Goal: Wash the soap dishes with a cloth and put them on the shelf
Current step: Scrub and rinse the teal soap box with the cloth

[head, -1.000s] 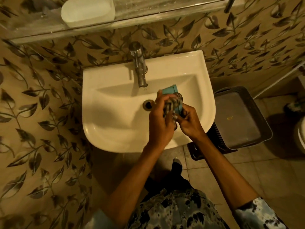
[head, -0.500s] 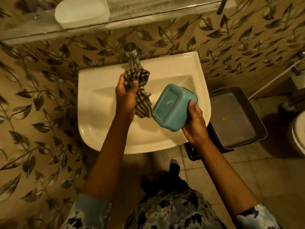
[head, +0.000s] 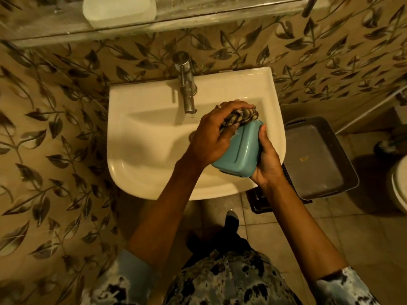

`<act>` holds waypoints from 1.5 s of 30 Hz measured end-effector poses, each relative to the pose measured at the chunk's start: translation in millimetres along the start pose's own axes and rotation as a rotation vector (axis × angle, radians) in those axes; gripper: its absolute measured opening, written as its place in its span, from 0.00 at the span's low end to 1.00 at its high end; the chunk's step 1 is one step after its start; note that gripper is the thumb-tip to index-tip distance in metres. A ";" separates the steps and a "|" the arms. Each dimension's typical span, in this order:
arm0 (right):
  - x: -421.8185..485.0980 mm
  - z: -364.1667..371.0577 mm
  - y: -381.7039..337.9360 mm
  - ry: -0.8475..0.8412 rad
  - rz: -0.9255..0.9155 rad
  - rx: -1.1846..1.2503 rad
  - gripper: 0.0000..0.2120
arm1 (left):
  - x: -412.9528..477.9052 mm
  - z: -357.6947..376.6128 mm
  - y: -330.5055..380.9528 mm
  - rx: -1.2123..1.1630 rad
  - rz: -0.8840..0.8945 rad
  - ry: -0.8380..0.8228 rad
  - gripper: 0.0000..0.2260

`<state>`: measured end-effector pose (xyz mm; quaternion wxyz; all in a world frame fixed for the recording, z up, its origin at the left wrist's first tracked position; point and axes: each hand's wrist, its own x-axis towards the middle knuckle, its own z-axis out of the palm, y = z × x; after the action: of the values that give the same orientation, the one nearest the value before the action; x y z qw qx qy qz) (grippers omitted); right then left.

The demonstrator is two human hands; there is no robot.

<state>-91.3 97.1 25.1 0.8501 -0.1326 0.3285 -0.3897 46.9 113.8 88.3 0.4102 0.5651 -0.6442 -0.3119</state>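
Observation:
Over the right half of the white sink (head: 141, 155), my right hand (head: 267, 164) grips a teal soap dish (head: 239, 155) by its right side, tilted. My left hand (head: 217, 133) holds a bunched checkered cloth (head: 241, 116) and presses it on the dish's far end. A white soap dish (head: 120, 8) rests on the shelf (head: 220, 12) above the sink, at the top left of the view.
A chrome tap (head: 186, 84) stands at the back of the sink, just left of my hands. A dark plastic tray (head: 317, 157) sits on a crate to the right of the sink. The wall has leaf-patterned tiles; a white toilet edge (head: 399, 186) shows at far right.
My left hand brought the cloth from near the tap down to the right onto the teal dish. My right hand turned the dish and moved it back over the sink.

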 end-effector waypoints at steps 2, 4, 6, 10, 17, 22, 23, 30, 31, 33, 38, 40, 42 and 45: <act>0.8 -1.1 -1.6 -0.009 0.023 0.064 0.32 | -18.3 2.8 -5.1 -0.015 -0.010 -0.002 0.18; 2.1 -4.4 -6.2 -0.031 0.038 0.088 0.35 | -44.9 9.4 -9.4 -0.030 -0.048 -0.038 0.19; 3.7 -9.4 -10.7 -0.019 0.030 0.078 0.33 | -71.6 15.7 -11.8 -0.040 -0.077 -0.047 0.21; -0.4 -11.8 1.8 -0.015 0.082 0.089 0.32 | -80.8 22.2 -14.1 -0.018 -0.100 0.080 0.26; 0.5 -3.5 6.5 0.010 0.055 0.070 0.26 | -9.8 6.9 -19.6 0.016 -0.194 0.164 0.24; 7.7 0.9 -15.3 0.003 0.004 0.060 0.32 | -48.6 14.7 -9.8 0.024 -0.078 0.111 0.19; 7.8 0.1 -17.0 0.000 0.006 0.053 0.32 | -60.1 17.2 -7.2 0.013 -0.085 0.102 0.19; -0.2 8.2 6.9 -0.006 0.071 -0.008 0.33 | -27.9 9.6 -14.7 0.084 -0.056 0.332 0.19; -1.8 9.4 9.6 -0.001 0.063 -0.024 0.32 | -16.2 5.7 -18.6 0.042 -0.092 0.327 0.20; -5.5 10.8 11.7 0.006 0.039 -0.075 0.29 | 2.6 -1.1 -24.5 -0.061 -0.193 0.285 0.19; -8.6 15.0 4.3 0.105 0.032 -0.107 0.31 | -5.8 11.6 -11.7 -0.108 -0.095 0.172 0.17; -8.2 14.0 -2.1 0.107 0.035 -0.068 0.30 | -23.7 23.0 -2.9 -0.070 0.012 0.087 0.16; -6.6 9.3 -9.2 0.051 0.083 -0.011 0.32 | -46.7 33.2 3.6 0.034 0.084 0.023 0.17; -3.0 7.4 -16.7 0.021 0.141 0.042 0.32 | -75.0 43.6 7.0 0.052 0.125 0.080 0.19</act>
<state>-97.4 88.0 40.0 0.8745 -0.0870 0.3376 -0.3372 7.0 186.1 60.8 0.4394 0.5462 -0.6694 -0.2461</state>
